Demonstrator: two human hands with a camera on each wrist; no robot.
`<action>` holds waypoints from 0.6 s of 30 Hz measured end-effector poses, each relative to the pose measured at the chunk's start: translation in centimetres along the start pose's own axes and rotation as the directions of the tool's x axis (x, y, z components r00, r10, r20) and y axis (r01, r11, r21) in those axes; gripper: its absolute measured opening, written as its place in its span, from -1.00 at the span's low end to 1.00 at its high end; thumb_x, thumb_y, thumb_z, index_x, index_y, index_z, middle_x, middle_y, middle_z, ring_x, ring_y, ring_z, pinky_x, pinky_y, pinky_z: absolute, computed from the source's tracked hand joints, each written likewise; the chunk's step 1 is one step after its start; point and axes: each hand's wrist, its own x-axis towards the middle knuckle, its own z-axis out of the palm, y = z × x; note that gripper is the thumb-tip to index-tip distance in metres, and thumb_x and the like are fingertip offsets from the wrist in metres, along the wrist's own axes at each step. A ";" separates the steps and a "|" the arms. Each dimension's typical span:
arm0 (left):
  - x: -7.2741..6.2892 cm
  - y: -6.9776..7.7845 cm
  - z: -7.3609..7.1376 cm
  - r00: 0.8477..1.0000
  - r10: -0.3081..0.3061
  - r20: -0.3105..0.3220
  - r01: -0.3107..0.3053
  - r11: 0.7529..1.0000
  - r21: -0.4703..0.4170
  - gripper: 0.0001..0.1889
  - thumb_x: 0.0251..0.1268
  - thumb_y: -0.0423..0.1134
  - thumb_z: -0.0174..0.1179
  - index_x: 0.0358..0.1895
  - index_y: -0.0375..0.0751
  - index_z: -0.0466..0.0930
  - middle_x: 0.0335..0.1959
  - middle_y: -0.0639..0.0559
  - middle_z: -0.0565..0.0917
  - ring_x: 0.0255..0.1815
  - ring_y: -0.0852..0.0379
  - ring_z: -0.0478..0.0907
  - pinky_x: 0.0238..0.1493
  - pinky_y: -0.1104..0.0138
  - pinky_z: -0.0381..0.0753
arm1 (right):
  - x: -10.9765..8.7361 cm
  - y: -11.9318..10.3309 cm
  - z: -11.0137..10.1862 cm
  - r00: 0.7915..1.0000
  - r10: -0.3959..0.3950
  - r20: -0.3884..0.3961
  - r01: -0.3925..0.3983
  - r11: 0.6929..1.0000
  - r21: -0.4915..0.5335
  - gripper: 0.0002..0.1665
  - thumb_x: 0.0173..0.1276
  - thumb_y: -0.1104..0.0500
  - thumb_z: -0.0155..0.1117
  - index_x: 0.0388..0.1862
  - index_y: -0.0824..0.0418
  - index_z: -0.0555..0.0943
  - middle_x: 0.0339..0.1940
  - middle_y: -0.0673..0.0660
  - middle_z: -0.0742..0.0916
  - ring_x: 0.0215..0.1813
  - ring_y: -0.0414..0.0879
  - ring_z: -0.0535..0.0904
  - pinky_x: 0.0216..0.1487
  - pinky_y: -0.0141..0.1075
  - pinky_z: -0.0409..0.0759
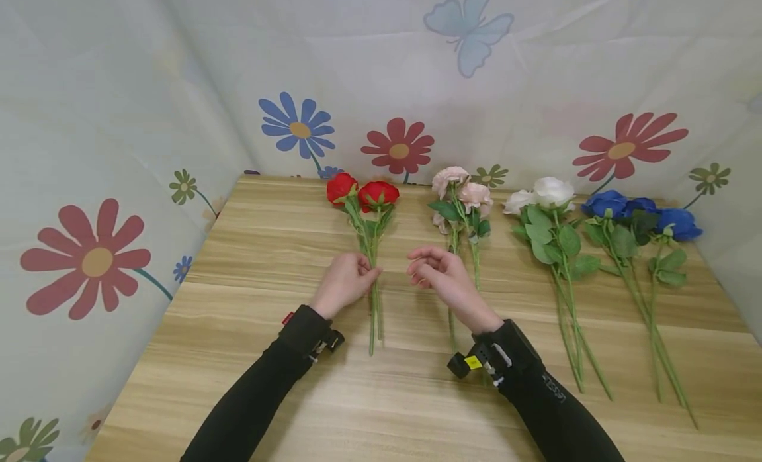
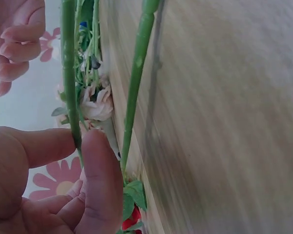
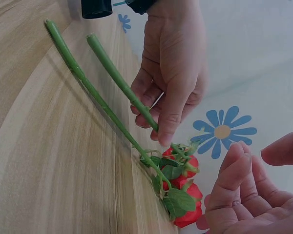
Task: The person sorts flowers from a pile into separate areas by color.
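My left hand [image 1: 344, 284] pinches the green stem [image 2: 68, 63] of one red artificial rose between thumb and fingertips. In the right wrist view that stem is slightly raised, while a second rose stem [image 3: 100, 100] lies along the table beside it. The two red rose heads [image 1: 379, 194] lie side by side toward the back; which one belongs to the pinched stem I cannot tell. Between the red and pink flowers, my right hand [image 1: 449, 283] hovers with loosely bent fingers and nothing in them. Just behind it lie the pink flowers [image 1: 475, 196], their stems partly hidden by that hand.
Farther right on the wooden table [image 1: 250, 263] lie white roses [image 1: 553, 192] and blue roses [image 1: 678, 224], their long stems pointing toward the front. A printed floral cloth [image 1: 345, 58] rises behind the table and along both sides.
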 end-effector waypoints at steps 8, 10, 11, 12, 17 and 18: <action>0.2 -0.3 0.2 1.000 0.018 0.000 -0.018 0.997 0.080 -0.76 0.34 -0.18 0.32 -0.45 -0.26 0.67 -0.58 -0.02 0.68 -0.60 0.20 0.50 -0.54 0.43 0.41 | 0.2 0.2 0.0 1.000 0.002 0.004 -0.002 1.000 -0.014 -0.65 0.52 0.27 0.01 0.19 0.38 0.48 -0.29 -0.11 0.68 -0.23 -0.22 0.64 -0.05 -0.26 0.66; 0.2 -0.3 0.1 1.000 0.020 0.000 -0.020 0.995 0.093 -0.77 0.33 -0.18 0.33 -0.44 -0.26 0.68 -0.56 -0.02 0.68 -0.57 0.19 0.51 -0.52 0.42 0.43 | 0.2 0.2 0.0 1.000 0.003 0.005 -0.003 1.000 -0.014 -0.65 0.52 0.27 0.00 0.19 0.39 0.48 -0.28 -0.09 0.69 -0.23 -0.22 0.64 -0.05 -0.26 0.66; 0.2 -0.4 0.1 1.000 0.017 0.004 -0.018 0.995 0.095 -0.78 0.33 -0.18 0.33 -0.42 -0.26 0.69 -0.55 -0.02 0.69 -0.57 0.19 0.51 -0.51 0.42 0.43 | 0.2 0.2 0.0 1.000 0.003 0.006 -0.003 1.000 -0.015 -0.65 0.52 0.27 0.00 0.20 0.39 0.48 -0.28 -0.08 0.69 -0.23 -0.22 0.64 -0.05 -0.25 0.66; 0.3 -0.4 0.1 1.000 0.016 0.007 -0.016 0.995 0.095 -0.78 0.33 -0.19 0.33 -0.41 -0.26 0.70 -0.54 -0.03 0.69 -0.56 0.18 0.51 -0.50 0.42 0.43 | 0.2 0.2 -0.1 1.000 0.003 0.006 -0.003 1.000 -0.015 -0.64 0.52 0.27 0.00 0.20 0.40 0.47 -0.27 -0.07 0.69 -0.23 -0.22 0.64 -0.05 -0.26 0.66; 0.3 -0.5 0.0 1.000 0.005 0.030 -0.009 0.993 0.121 -0.78 0.34 -0.19 0.32 -0.42 -0.25 0.73 -0.50 -0.03 0.72 -0.53 0.18 0.52 -0.48 0.41 0.45 | 0.4 0.4 -0.1 1.000 -0.005 0.009 0.005 1.000 -0.008 -0.62 0.50 0.28 0.01 0.22 0.43 0.46 -0.25 0.00 0.70 -0.23 -0.22 0.64 -0.07 -0.26 0.66; 0.3 -0.5 0.0 0.999 0.004 0.038 -0.009 0.991 0.133 -0.76 0.33 -0.18 0.32 -0.45 -0.24 0.73 -0.52 -0.02 0.71 -0.55 0.18 0.50 -0.49 0.41 0.44 | 0.4 0.5 -0.2 1.000 -0.006 0.010 0.006 1.000 -0.006 -0.61 0.50 0.29 0.01 0.22 0.44 0.46 -0.25 0.01 0.70 -0.23 -0.22 0.63 -0.07 -0.26 0.66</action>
